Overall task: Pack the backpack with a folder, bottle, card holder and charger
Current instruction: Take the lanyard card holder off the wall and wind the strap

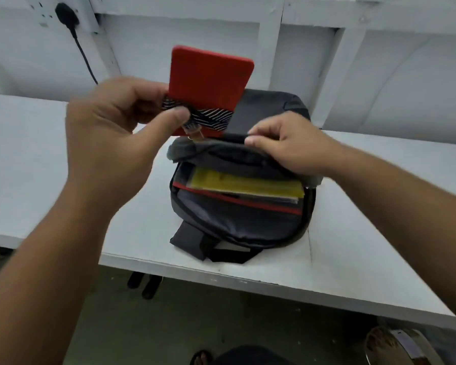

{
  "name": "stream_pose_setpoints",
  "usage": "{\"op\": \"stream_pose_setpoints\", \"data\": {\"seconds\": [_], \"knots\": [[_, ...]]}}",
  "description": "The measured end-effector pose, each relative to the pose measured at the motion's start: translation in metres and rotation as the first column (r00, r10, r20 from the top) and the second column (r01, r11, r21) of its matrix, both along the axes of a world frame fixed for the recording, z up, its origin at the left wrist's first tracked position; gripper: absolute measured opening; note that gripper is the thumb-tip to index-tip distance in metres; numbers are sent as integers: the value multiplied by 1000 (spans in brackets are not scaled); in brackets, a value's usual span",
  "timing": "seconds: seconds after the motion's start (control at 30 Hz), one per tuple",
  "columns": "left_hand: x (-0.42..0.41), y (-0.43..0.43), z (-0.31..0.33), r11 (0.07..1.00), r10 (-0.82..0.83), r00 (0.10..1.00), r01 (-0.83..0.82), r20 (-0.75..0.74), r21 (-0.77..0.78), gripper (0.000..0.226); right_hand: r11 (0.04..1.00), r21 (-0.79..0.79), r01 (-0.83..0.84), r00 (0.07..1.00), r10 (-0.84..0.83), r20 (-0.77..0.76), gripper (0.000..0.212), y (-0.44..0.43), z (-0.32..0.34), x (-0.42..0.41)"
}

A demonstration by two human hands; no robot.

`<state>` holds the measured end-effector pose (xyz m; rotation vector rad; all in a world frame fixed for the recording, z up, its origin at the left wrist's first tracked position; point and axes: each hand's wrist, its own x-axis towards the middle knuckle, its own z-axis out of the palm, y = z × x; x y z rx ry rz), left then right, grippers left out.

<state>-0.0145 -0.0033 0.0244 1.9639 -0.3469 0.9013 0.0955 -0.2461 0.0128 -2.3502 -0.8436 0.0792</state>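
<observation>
A dark grey backpack (pixel 237 222) lies open on the white table (pixel 37 159), its red-trimmed main compartment facing me. Inside it a yellow folder (pixel 248 184) shows. My left hand (pixel 116 127) pinches a red card holder (pixel 208 83) with a black-and-white striped band, held upright just above the bag's far left edge. My right hand (pixel 284 146) pinches the upper flap of the backpack and holds the opening apart. No bottle or charger is visible.
A black plug and cable (pixel 71 25) hang on the white wall at the back left. The table's front edge runs below the bag, with the dark floor, black shoes (pixel 145 284) and my sandalled feet beneath.
</observation>
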Motion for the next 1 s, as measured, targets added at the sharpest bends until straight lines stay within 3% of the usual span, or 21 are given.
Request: {"op": "stream_pose_setpoints", "data": {"seconds": [0.1,0.27,0.4,0.53,0.63,0.77,0.9,1.0], "knots": [[-3,-5,-16,957,58,991,-89,122,275,16,994,11,105,994,-106,39,23,1,51,28],[40,-40,-97,718,80,990,22,-114,696,8,979,59,196,975,-201,93,24,8,96,45],[89,-51,-130,594,204,949,75,-240,801,12,981,46,187,977,-191,95,24,11,94,41],[131,-61,-145,408,353,862,209,-365,889,45,982,68,179,976,-185,113,24,10,86,34],[151,-70,-144,401,399,803,282,-443,872,56,984,65,166,980,-172,96,22,8,85,28],[172,-86,-142,497,401,724,342,-561,797,64,989,24,147,985,-148,92,22,7,83,23],[180,-101,-132,593,317,717,361,-621,719,70,989,25,143,985,-145,89,22,4,82,21],[159,-106,-107,559,308,718,394,-624,730,70,990,38,134,986,-137,93,22,4,78,21]]}}
